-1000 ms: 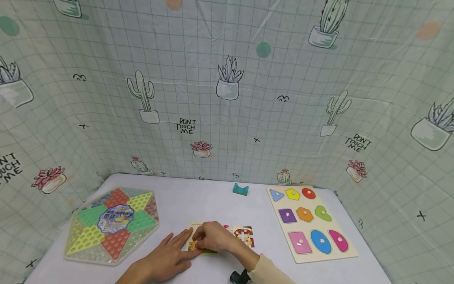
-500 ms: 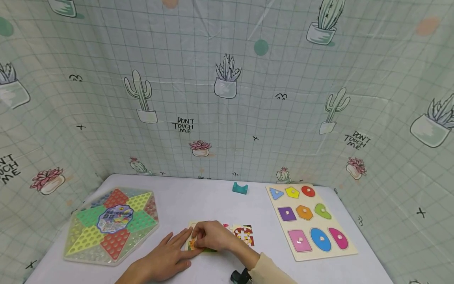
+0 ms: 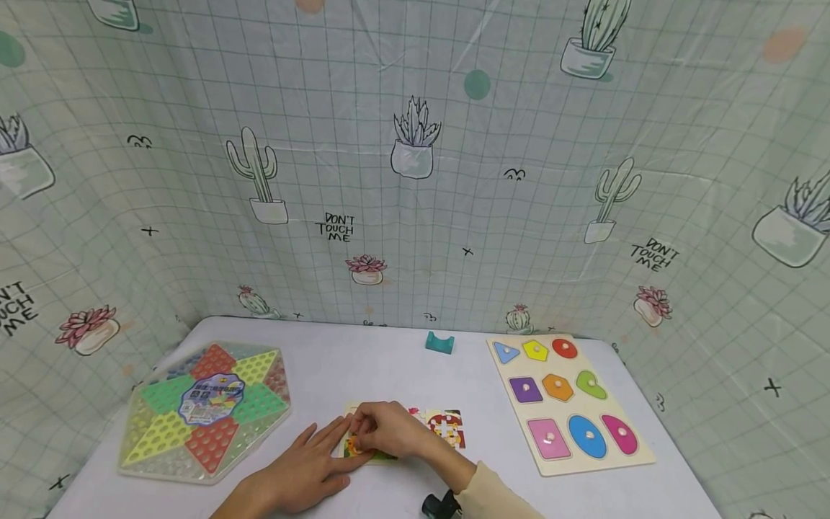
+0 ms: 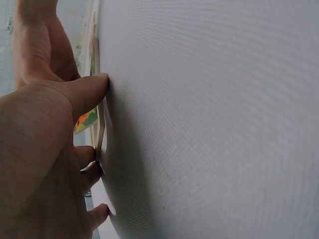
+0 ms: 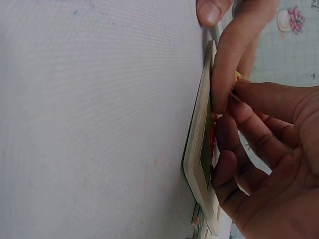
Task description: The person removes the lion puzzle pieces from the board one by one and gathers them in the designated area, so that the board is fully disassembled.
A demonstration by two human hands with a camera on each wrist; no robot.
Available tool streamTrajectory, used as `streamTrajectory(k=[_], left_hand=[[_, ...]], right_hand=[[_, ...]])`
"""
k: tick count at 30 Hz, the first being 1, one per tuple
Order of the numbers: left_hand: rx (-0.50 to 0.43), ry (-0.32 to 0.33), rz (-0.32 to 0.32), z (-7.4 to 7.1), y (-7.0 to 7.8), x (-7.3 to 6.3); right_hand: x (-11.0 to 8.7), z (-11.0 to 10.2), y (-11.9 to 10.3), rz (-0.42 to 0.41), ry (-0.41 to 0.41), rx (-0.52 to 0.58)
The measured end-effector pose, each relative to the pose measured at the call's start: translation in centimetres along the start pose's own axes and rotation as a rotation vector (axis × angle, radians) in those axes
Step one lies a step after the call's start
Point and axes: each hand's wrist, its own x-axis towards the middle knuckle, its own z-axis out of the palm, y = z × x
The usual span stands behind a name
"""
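Note:
A small wooden jigsaw board [image 5: 192,169] with a green and red picture lies on the table, mostly covered by the hands. My right hand [image 3: 391,430] reaches over it and pinches a small jigsaw piece [image 5: 238,76] with a yellow face between thumb and fingers. My left hand [image 3: 308,468] lies palm down with fingers spread, its thumb and fingertips at the board's edge, steadying it. In the left wrist view, an orange and green patch of the picture [image 4: 85,121] shows behind the left thumb. Beside the right wrist lie colourful jigsaw pieces [image 3: 447,429].
To the left is a hexagonal Chinese checkers set [image 3: 210,411] in clear packaging. A wooden peg shape board [image 3: 573,407] lies at the right. A teal curved block [image 3: 440,344] stands at the back, and a black object [image 3: 437,506] is near the front edge.
The right fingers have shifted slightly over the board's left part, where more of the orange picture piece shows. The left hand stays in place.

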Motion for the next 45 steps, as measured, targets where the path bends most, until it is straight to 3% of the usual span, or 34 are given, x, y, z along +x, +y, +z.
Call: streamTrajectory(k=[9,16,22,31,39,45], left_hand=[[0.013,-0.006,-0.007,0.0,0.0,0.1],[0.012,-0.011,-0.011,-0.1,0.2,0.1],[0.036,0.008,-0.009,0.0,0.3,0.1],[0.031,0.023,-0.003,-0.1,0.3,-0.1],[0.033,0.020,-0.008,-0.1,0.4,0.0],[0.035,0.033,0.019,0.0,0.2,-0.1]], right_hand=[[-0.2,-0.1,0.2,-0.026,0.034,0.034],[-1.2,-1.5,0.5,-0.018,0.081,0.127],[-3.4,-3.4,1.4,0.052,0.096,0.239],[-6.5,-4.2,3.4,0.155,0.084,0.295],[-7.6,-3.7,3.7,0.134,0.090,0.193],[-7.6,-3.5,3.7,0.131,0.123,0.057]])
